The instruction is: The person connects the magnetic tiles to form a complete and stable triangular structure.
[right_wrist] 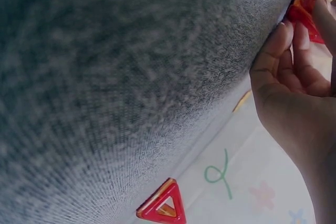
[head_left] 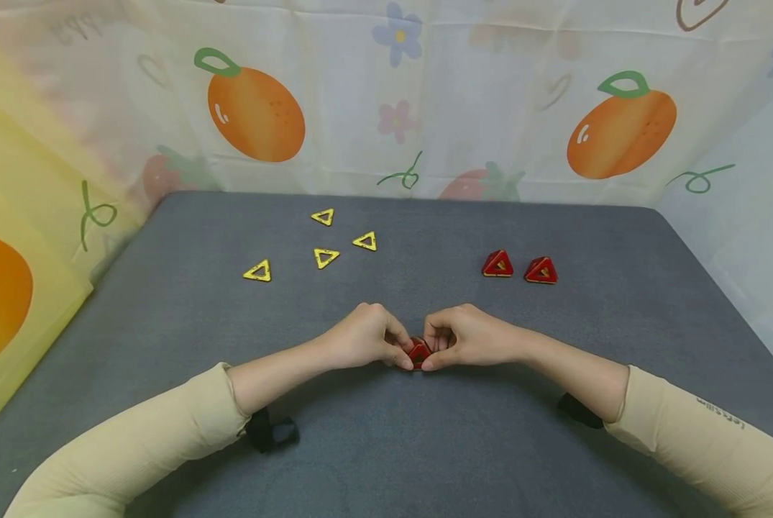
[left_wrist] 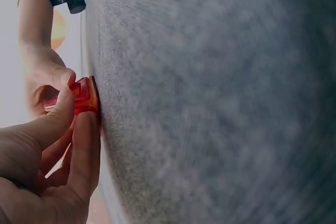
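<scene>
Between both hands, at the middle of the grey table, stands a red triangular magnetic tile pyramid. My left hand pinches its left side between thumb and fingers. On the other side, the thumb and fingers of my right hand hold it too. In the left wrist view the red pyramid sits on the tabletop with the left thumb across it. The right wrist view shows part of the pyramid at the right fingertips; the fingers hide the rest.
Two more red pyramids stand at the back right of the table. Several flat yellow triangle tiles lie scattered at the back left. A patterned curtain hangs behind the table's far edge.
</scene>
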### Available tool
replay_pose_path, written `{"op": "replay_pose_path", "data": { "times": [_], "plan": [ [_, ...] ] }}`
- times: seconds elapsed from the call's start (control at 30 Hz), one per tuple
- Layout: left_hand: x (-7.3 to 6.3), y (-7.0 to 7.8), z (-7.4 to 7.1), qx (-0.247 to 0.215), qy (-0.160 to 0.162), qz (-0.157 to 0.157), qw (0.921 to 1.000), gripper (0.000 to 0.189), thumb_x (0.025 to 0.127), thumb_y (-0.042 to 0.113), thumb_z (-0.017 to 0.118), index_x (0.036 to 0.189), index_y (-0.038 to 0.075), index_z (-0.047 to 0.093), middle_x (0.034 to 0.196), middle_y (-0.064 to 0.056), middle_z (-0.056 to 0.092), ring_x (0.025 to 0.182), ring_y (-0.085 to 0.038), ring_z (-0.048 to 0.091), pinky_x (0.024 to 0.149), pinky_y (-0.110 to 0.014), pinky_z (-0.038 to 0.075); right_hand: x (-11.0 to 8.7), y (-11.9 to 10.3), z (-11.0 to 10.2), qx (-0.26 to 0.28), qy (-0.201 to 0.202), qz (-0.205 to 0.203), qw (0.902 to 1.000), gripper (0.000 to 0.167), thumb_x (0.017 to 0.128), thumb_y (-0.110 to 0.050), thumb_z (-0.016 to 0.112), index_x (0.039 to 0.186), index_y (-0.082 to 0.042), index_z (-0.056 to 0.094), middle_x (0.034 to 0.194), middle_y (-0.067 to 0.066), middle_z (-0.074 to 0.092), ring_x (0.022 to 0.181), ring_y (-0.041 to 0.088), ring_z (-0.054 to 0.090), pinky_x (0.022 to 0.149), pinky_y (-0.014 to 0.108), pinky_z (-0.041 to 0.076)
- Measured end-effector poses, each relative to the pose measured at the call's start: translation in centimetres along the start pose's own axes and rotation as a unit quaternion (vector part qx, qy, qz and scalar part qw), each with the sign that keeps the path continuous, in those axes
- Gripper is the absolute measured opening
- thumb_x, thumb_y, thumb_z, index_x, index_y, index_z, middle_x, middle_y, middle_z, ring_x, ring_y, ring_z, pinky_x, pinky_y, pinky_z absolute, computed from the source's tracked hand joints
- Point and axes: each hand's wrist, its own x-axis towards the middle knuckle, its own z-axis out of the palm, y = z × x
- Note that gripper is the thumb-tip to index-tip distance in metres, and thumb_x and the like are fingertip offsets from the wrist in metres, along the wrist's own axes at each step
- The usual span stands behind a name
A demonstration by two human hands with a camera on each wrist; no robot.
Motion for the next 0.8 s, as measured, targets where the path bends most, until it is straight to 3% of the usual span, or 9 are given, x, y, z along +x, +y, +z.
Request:
{"op": "replay_pose_path", "data": {
  "times": [0.4, 0.8],
  "plan": [
    [0.8, -1.1, -0.3, -0.033, -0.033, -0.024, 0.9986, 0.015, 0.075, 0.021, 0.086, 0.079, 0.010, 0.077, 0.072, -0.001, 0.074, 0.059, 0.001, 0.057, 0.056, -0.018, 0.047, 0.0, -0.1, -0.1, 0.006, -0.011, -0.002, 0.9999, 0.023, 0.084, -0.035, 0.079, 0.081, -0.019, 0.062, 0.068, -0.007, 0.057, 0.062, 0.005, 0.053, 0.056, 0.020, 0.045],
    [0.8, -1.2, -0.1, -0.045, -0.032, -0.018, 0.9983, 0.015, 0.073, 0.021, 0.086, 0.077, 0.010, 0.076, 0.069, -0.002, 0.074, 0.058, 0.001, 0.058, 0.054, -0.018, 0.047, 0.0, 0.0, 0.0, 0.010, -0.015, 0.000, 0.9998, 0.020, 0.085, -0.034, 0.078, 0.083, -0.019, 0.064, 0.069, -0.007, 0.059, 0.063, 0.005, 0.054, 0.058, 0.020, 0.046]
  ]
}}
